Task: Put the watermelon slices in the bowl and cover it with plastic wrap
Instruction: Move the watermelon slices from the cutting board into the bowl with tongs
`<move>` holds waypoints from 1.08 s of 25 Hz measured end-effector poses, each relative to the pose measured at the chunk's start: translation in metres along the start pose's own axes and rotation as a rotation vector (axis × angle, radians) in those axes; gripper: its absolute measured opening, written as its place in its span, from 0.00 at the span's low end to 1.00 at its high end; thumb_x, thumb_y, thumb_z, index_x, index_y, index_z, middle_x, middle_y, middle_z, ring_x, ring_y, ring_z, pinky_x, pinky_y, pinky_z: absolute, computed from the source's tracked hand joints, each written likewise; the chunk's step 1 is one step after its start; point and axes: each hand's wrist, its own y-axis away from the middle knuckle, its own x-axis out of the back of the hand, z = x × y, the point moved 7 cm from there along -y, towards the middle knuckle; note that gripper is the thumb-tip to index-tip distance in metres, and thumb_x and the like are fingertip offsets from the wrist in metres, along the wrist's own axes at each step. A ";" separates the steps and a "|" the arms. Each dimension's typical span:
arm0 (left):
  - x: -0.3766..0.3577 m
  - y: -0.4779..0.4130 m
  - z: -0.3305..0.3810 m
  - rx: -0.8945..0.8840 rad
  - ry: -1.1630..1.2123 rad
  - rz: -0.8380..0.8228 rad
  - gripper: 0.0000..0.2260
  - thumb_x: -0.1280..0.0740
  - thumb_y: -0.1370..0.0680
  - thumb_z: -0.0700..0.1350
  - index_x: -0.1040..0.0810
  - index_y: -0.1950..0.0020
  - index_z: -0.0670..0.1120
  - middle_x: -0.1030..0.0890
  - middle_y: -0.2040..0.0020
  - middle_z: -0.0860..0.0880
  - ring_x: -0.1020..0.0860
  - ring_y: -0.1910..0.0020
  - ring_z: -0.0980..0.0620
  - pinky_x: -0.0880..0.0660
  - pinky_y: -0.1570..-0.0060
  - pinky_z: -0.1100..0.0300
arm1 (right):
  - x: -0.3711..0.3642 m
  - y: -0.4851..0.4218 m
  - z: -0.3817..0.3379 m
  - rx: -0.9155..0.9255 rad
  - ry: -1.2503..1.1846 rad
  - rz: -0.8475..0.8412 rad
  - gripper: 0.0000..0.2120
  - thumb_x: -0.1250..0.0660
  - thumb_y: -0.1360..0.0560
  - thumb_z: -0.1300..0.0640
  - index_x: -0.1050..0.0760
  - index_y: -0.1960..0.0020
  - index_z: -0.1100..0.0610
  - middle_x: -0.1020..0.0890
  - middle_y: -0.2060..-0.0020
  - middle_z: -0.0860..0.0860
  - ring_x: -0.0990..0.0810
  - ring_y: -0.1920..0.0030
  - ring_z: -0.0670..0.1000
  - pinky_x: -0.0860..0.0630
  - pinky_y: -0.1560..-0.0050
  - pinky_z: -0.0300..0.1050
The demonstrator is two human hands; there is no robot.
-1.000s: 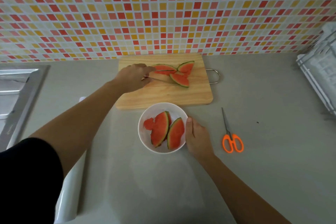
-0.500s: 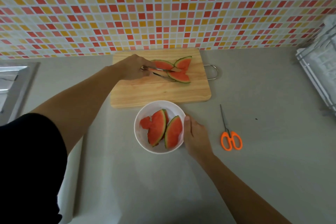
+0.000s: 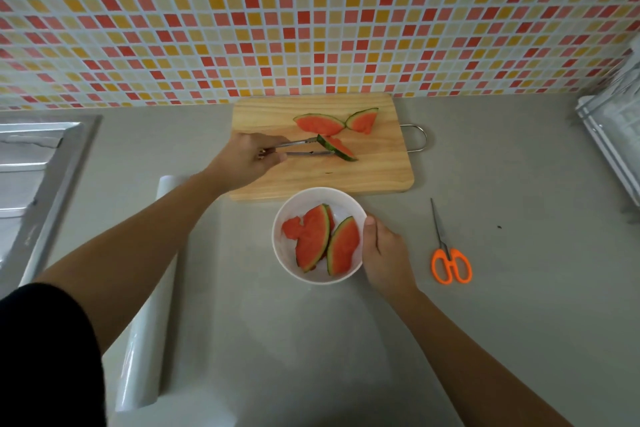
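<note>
View: we look down from head height at a grey counter (image 3: 485, 322) that runs across the frame, with a wall of red, orange and cream tiles (image 3: 311, 17) filling the top.
Left hand: our left hand (image 3: 242, 163), left of centre, has its fingers curled round the handles of metal tongs (image 3: 301, 147) and squeezes them.
Tongs: the two arms point right and close on the rind end of one watermelon slice (image 3: 337, 147); we cannot tell whether it is clear of the wood.
Cutting board: a wooden cutting board (image 3: 381, 170) sits at upper centre against the wall, its metal loop handle (image 3: 415, 137) on the right.
Slices on board: two more watermelon slices (image 3: 318, 124) lie near the board's far edge, tips touching.
Bowl: a white bowl (image 3: 311, 199) stands on the counter at centre, just below the board.
Slices in bowl: watermelon pieces (image 3: 313, 239) lean against each other inside, rinds to the right.
Right hand: our right hand (image 3: 384, 253) grips the bowl's right side, thumb on the rim.
Plastic wrap: a roll of plastic wrap (image 3: 152, 322) lies lengthwise at lower left, partly under our left arm.
Scissors: orange-handled scissors (image 3: 450, 260) lie right of the bowl, blades pointing up the frame.
Sink: a steel sink (image 3: 34, 163) shows at the left edge.
Rack: a white wire rack (image 3: 616, 128) shows at the right edge.
</note>
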 end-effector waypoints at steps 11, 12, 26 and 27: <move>0.020 0.108 0.026 0.072 0.231 -0.048 0.14 0.31 0.26 0.37 0.21 0.40 0.41 0.19 0.61 0.49 0.24 0.61 0.67 0.32 0.59 0.76 | 0.003 -0.001 -0.004 -0.003 0.035 0.003 0.17 0.50 0.19 0.53 0.35 0.66 0.52 0.28 0.74 0.48 0.26 0.68 0.54 0.36 0.66 0.46; 0.014 0.110 0.029 0.053 0.206 -0.057 0.14 0.30 0.26 0.36 0.21 0.40 0.41 0.20 0.63 0.47 0.25 0.63 0.66 0.33 0.61 0.75 | 0.002 -0.001 -0.004 -0.002 0.029 0.002 0.17 0.50 0.19 0.53 0.34 0.65 0.53 0.27 0.73 0.49 0.25 0.67 0.55 0.34 0.65 0.46; 0.063 0.090 0.047 -0.013 -0.177 -0.029 0.15 0.30 0.26 0.48 0.20 0.42 0.43 0.19 0.62 0.48 0.25 0.68 0.51 0.28 0.60 0.60 | 0.003 -0.001 -0.003 0.010 0.043 -0.001 0.18 0.51 0.19 0.52 0.36 0.67 0.49 0.27 0.73 0.46 0.27 0.70 0.48 0.39 0.68 0.43; 0.060 0.073 0.035 0.047 -0.147 0.012 0.14 0.31 0.25 0.47 0.20 0.41 0.44 0.19 0.61 0.48 0.25 0.65 0.51 0.30 0.58 0.60 | 0.003 -0.001 -0.004 0.018 0.042 0.000 0.19 0.50 0.19 0.53 0.37 0.68 0.48 0.28 0.74 0.46 0.27 0.70 0.44 0.40 0.70 0.40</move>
